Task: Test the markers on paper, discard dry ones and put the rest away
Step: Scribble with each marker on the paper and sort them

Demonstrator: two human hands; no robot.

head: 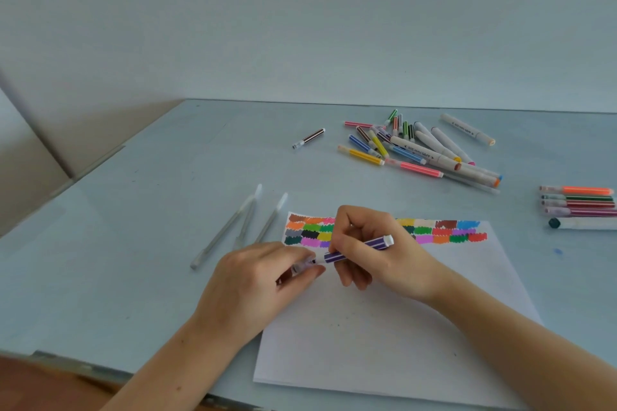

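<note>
My right hand (370, 250) grips a purple striped marker (374, 243) over the white paper (384, 327). My left hand (257, 280) pinches the marker's clear cap (302, 266) at its tip end. Whether the cap is fully on cannot be told. The paper carries rows of colored test swatches (440, 232) along its top edge. A pile of several markers (417, 147) lies at the back of the table. A row of markers (577, 202) lies at the right edge.
Three pale grey pens (240, 225) lie left of the paper. A single brown striped marker (309, 138) lies apart, left of the pile. A small blue ink spot (557, 251) marks the light blue table (133, 243). The wall stands close behind.
</note>
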